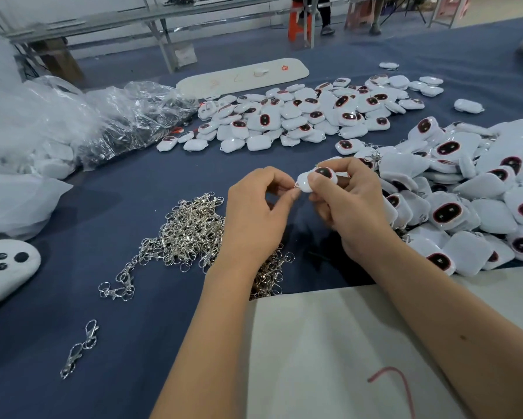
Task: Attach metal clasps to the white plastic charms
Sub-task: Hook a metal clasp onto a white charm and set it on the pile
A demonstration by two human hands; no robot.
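Observation:
My right hand (349,204) grips a white plastic charm (307,179) with a dark, red-rimmed oval on its face, held above the blue table. My left hand (255,213) pinches a small metal clasp (296,186) right at the charm's left end; the clasp is mostly hidden by my fingertips. A heap of silver clasps (190,234) lies under and left of my left wrist. White charms are piled at the right (472,207) and spread out further back (308,116).
Clear plastic bags (81,122) lie at the left, one holding dark parts. A white ghost-shaped piece (7,267) sits at the left edge. Two loose clasps (80,347) lie near the front. White board (330,352) lies under my forearms. A white pad (242,77) lies at the back.

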